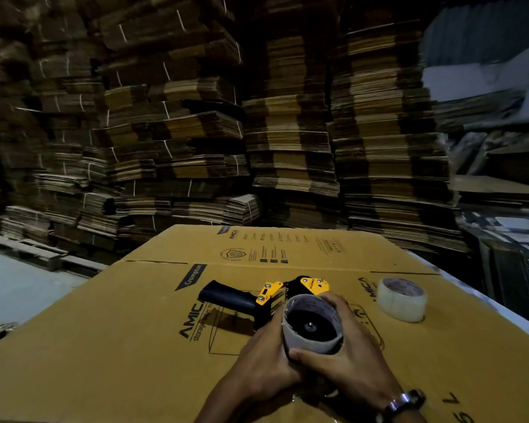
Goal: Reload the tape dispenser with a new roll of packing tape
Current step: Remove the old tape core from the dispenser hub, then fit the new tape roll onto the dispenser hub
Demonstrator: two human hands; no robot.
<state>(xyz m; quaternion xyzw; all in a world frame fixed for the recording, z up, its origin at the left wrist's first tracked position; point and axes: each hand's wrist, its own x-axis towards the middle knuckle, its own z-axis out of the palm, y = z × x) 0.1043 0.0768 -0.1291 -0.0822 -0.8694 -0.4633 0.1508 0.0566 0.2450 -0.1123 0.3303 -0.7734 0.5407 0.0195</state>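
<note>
A black and yellow tape dispenser [268,299] lies on its side on a flattened cardboard box [135,346], its black handle pointing left. On its wheel sits an empty grey cardboard tape core [310,341]. My left hand [264,358] grips the core's left side and my right hand [348,355] wraps its right and near side. Both hands touch each other below the core. A fresh roll of clear packing tape [401,300] lies flat on the box to the right, apart from both hands.
Tall stacks of bundled flat cartons [287,117] rise just beyond the box's far edge. A pale floor [13,282] and a wooden pallet [37,254] show on the left. More cardboard and clutter [501,239] crowd the right side.
</note>
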